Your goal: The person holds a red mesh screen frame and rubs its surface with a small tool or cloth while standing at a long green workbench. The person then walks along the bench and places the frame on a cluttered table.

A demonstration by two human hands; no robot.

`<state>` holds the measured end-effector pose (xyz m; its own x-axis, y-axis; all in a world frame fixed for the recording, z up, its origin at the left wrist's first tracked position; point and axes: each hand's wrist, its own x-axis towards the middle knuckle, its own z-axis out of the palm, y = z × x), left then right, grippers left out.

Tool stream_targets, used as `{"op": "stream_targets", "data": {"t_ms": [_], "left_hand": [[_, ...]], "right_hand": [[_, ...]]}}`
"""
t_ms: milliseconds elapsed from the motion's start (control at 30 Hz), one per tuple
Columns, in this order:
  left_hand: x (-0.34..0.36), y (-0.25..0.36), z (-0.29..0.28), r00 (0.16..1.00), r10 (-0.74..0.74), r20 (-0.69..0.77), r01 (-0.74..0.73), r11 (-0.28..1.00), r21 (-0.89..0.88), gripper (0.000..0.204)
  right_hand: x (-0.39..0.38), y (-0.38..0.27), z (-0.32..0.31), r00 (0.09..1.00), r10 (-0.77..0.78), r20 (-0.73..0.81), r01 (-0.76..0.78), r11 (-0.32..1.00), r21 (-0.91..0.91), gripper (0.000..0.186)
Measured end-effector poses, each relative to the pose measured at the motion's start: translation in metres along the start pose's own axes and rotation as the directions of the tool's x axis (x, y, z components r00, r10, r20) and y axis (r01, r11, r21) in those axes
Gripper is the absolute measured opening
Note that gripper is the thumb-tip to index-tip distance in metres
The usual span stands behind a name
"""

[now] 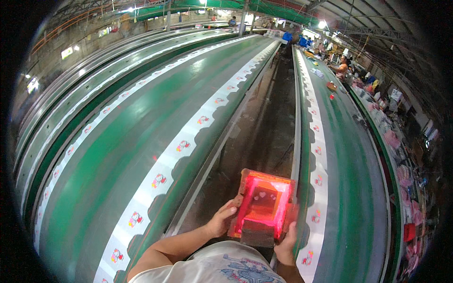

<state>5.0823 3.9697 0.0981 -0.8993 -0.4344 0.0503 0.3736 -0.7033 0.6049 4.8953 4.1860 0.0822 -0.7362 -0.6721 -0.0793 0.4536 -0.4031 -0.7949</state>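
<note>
I hold a small wooden-framed printing screen (263, 205), glowing pink-red, in front of my body over the aisle. My left hand (222, 218) grips its left edge and my right hand (286, 244) grips its lower right corner. A dark block, perhaps a squeegee (257, 233), lies at the frame's near end. To my right runs a long green table (351, 188) with a row of white fabric pieces (317, 181) bearing small pink prints. To my left, another long green table (113, 160) carries a similar row of white printed pieces (158, 181).
A dark narrow floor aisle (264, 127) runs ahead between the two tables. More long tables (71, 99) lie further left. A person in an orange top (341, 68) stands far along the right table. Piles of pink and white cloth (401, 160) line the right side.
</note>
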Motion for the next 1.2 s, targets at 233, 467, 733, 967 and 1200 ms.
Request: {"op": "stream_targets", "data": {"t_ms": [233, 467, 733, 967, 1200], "left_hand": [[0.2, 0.02, -0.01, 0.999, -0.004, -0.045, -0.002, 0.991, -0.135, 0.079], [0.407, 0.065, -0.056, 0.982, 0.131, -0.138, -0.143, 0.986, -0.08, 0.08], [0.592, 0.166, -0.062, 0.903, 0.365, -0.226, -0.34, 0.929, 0.144, 0.078], [0.77, 0.194, -0.176, 0.836, 0.407, -0.368, -0.381, 0.913, 0.146, 0.074], [0.994, 0.235, -0.226, 0.793, 0.313, -0.523, -0.326, 0.943, 0.069, 0.066]], "right_hand": [[0.207, 0.007, -0.042, 1.0, -0.013, -0.019, 0.014, 0.997, 0.073, 0.069], [0.433, -0.032, -0.022, 0.989, -0.086, 0.118, 0.097, 0.992, -0.086, 0.074], [0.663, -0.101, 0.005, 0.998, -0.046, 0.031, 0.053, 0.962, -0.268, 0.059], [0.894, -0.11, 0.038, 0.986, -0.143, 0.086, 0.164, 0.916, -0.366, 0.012], [1.092, -0.152, 0.046, 0.987, -0.152, -0.049, 0.104, 0.845, -0.524, 0.008]]}}
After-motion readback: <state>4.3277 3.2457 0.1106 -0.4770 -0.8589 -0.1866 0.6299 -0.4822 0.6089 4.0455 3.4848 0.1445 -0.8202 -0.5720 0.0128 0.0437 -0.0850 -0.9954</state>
